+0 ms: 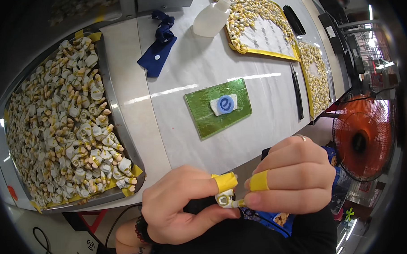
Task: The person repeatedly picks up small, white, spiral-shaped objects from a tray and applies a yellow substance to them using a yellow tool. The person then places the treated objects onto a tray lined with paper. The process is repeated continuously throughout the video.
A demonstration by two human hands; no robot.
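Pinched low in the frame, right under the camera: small white-and-yellow part (227, 200), caught between left hand (179, 208) and right hand (291, 175). Left hand curled nearly closed, thumb and taped forefinger clamping the part's pale, rounded end. Right hand likewise closed, thumb and forefinger nipping the yellowish tip. Yellow tape (224, 182) round the left forefinger, a second yellow band (259, 181) round the right, probably to spare the skin or add grip on so small a piece. Held close to the body, off the desk (197, 69) edge, likely for a good look while working it. Long axis lying roughly left to right across the frame, rounded white end toward the left, thin yellow end toward the right.

Outward: green mat (218, 107) at mid-frame with a white card and blue round mark on it, within easy reach. Metal tray (66, 118) at left, heaped with matching white-and-yellow parts. Blue fabric strap (158, 45) toward the upper middle, translucent squeeze bottle (211, 19) lying on its side at top. Yellow-rimmed boards (260, 24) with more such parts at upper right. Orange fan (363, 139) at far right, beyond the desk.
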